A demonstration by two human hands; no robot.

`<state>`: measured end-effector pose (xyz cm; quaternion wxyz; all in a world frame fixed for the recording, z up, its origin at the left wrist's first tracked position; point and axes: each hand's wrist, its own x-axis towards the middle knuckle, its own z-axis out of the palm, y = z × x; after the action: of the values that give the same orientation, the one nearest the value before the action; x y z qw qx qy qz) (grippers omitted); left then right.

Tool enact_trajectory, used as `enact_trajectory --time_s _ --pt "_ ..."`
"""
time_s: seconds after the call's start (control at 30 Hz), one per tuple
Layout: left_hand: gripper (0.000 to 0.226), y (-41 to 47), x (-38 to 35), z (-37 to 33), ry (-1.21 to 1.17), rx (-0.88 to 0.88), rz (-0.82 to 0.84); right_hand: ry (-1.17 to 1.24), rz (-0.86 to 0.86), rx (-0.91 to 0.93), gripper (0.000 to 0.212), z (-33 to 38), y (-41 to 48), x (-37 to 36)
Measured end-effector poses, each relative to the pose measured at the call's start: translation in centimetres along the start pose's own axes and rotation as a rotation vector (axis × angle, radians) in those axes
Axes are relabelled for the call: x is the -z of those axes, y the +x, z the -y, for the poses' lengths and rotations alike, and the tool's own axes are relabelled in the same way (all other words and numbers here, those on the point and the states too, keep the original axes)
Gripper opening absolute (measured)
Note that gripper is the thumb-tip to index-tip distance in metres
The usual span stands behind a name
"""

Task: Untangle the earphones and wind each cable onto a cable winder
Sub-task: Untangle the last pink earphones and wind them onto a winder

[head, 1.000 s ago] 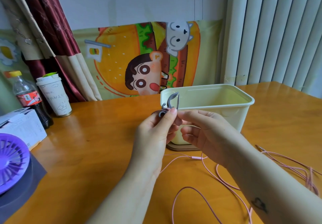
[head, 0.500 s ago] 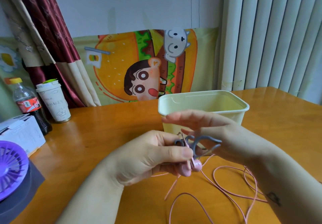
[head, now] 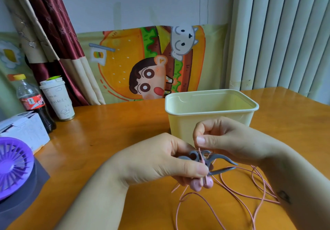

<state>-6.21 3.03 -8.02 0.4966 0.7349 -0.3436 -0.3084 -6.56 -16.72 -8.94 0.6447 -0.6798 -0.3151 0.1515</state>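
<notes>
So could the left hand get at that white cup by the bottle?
Probably not yet: the left hand grips the grey winder, though bare table lies between it and the white cup.

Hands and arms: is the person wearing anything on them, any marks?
Nothing worn: the left hand and right hand show no gloves, rings, watch or sleeves. Nails look short and unpainted. A small dark mark, perhaps a tattoo, sits on the right forearm.

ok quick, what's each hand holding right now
Left hand: grips the grey cable winder and pink earbuds.
Right hand: pinches the pink cable just above the winder.
</notes>
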Motion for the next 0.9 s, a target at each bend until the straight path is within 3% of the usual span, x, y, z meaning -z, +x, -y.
enact_trajectory --time_s 0.1,0.23,0.33,0.47,0.57,0.73,0.9 --pt "0.014 -0.2 -0.2 -0.6 -0.005 -0.004 0.007 -0.019 -0.021 0.031 0.021 -0.1 0.3 -0.2" --pt "0.016 -0.4 0.0 -0.6 -0.001 -0.037 -0.076 -0.122 -0.169 0.055 0.029 -0.3 0.6 -0.2" --pt "0.015 -0.6 0.4 -0.7 -0.035 -0.068 -0.137 0.009 -0.183 0.072 0.008 -0.6 0.7 -0.3" --pt "0.013 -0.9 0.9 -0.6 -0.132 -0.101 -0.248 0.175 -0.214 0.033 0.004 -2.1 1.3 -0.8" --pt "0.015 -0.8 1.3 -0.6 -0.232 -0.134 -0.385 0.158 -0.324 0.054 0.018 -2.5 1.8 -1.5" --pt "0.041 -0.5 2.0 -0.3 -0.43 -0.198 -0.619 -0.022 -0.579 0.111 0.022 -1.2 1.7 -3.0" --pt "0.036 0.5 1.2 0.0 -0.422 -0.282 -0.685 -0.451 -0.697 0.358 0.026 -0.7 1.5 -5.3"
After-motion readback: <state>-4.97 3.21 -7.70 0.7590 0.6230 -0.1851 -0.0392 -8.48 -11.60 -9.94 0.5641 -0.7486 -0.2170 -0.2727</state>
